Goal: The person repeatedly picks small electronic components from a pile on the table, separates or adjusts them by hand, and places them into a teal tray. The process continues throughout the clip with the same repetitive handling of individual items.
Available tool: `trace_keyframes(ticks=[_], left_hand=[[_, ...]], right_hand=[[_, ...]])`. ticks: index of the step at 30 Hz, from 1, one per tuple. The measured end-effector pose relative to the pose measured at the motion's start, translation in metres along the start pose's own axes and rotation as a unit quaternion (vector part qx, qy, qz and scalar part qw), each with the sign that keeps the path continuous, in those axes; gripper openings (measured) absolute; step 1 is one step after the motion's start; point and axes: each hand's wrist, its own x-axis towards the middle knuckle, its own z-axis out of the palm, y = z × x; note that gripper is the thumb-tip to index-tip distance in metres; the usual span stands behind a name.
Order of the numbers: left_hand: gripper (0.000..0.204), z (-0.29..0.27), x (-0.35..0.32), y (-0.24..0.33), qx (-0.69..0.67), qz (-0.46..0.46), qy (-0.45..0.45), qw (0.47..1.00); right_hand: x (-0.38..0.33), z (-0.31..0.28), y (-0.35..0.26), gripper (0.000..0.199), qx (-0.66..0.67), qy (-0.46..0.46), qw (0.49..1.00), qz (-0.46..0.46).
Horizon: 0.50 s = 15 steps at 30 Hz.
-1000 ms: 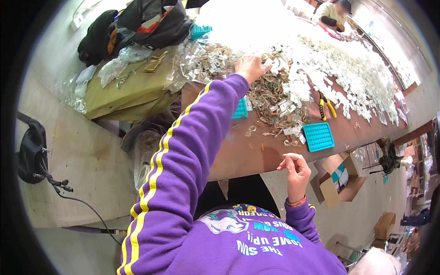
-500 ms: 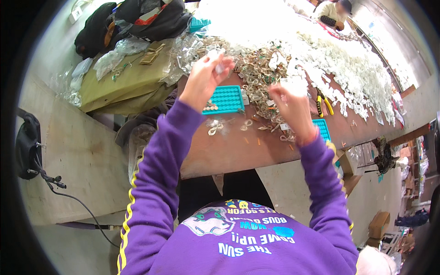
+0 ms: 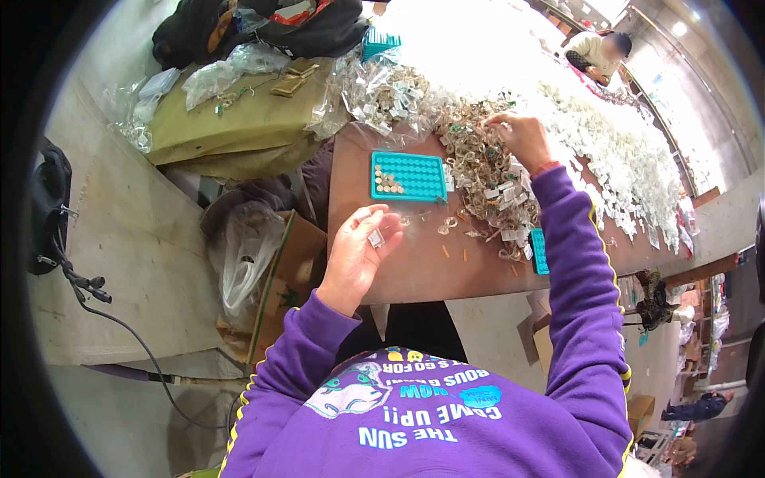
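My left hand is over the table's near edge, palm up, its fingers curled round a small white tag. Beyond it lies a teal tray with rows of hollows; several round beige pieces sit in its left part. My right hand reaches over the pile of looped brown cords with white tags. Its thumb and fingertips come together at the pile's upper edge, and whatever is between them is too small to make out.
A heap of white pieces spreads across the right side. Clear bags of tags lie behind the tray. A second teal tray shows beside my right forearm. At left are an olive cloth-covered surface and a cardboard box. A co-worker sits far right.
My left hand has come back from above the teal tray to the near edge. My right hand has moved away from me, to the far side of the cord pile. The view has shifted too.
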Motion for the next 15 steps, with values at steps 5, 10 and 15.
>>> trace_keyframes(ticks=[5, 10, 15], left_hand=[[0.016, 0.004, 0.000, -0.013, 0.039, -0.011, -0.018, 0.999], [0.019, 0.008, -0.008, -0.020, 0.082, -0.015, -0.019, 0.996], [0.019, 0.007, -0.021, -0.021, 0.097, -0.011, -0.010, 0.995]], right_hand=[[-0.035, -0.019, 0.000, 0.017, -0.016, 0.056, 0.998, 0.024], [-0.028, -0.012, -0.002, 0.018, 0.025, 0.069, 0.997, 0.007], [-0.003, 0.005, -0.018, 0.020, -0.075, 0.042, 0.987, -0.139]])
